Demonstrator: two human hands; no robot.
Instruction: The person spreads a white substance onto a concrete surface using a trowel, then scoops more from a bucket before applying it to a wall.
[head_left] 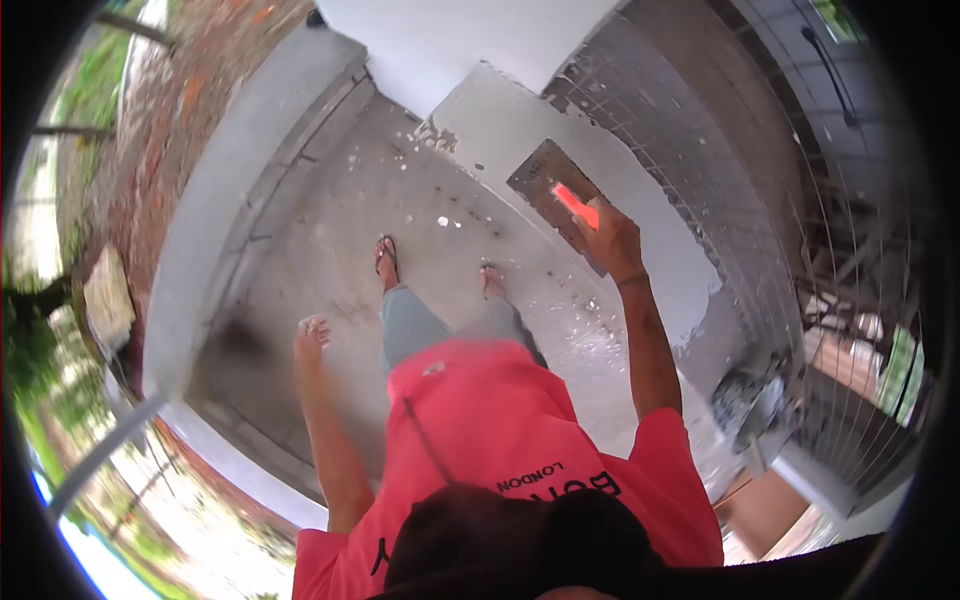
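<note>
My right hand is closed round the orange handle of a rectangular plastering trowel. The trowel's dark, flat blade overlaps the pale, smooth coat on the low wall to my right. Bare, rougher patches show along the edges of that coat. My left hand hangs out to the left over the floor, its fingers curled in and slightly blurred. Nothing shows sticking out of it.
I stand in sandals on a grey concrete floor spotted with white splashes. A low ledge curves along the left. A white block stands ahead, wire mesh runs along the right, and a bucket-like container sits at lower right.
</note>
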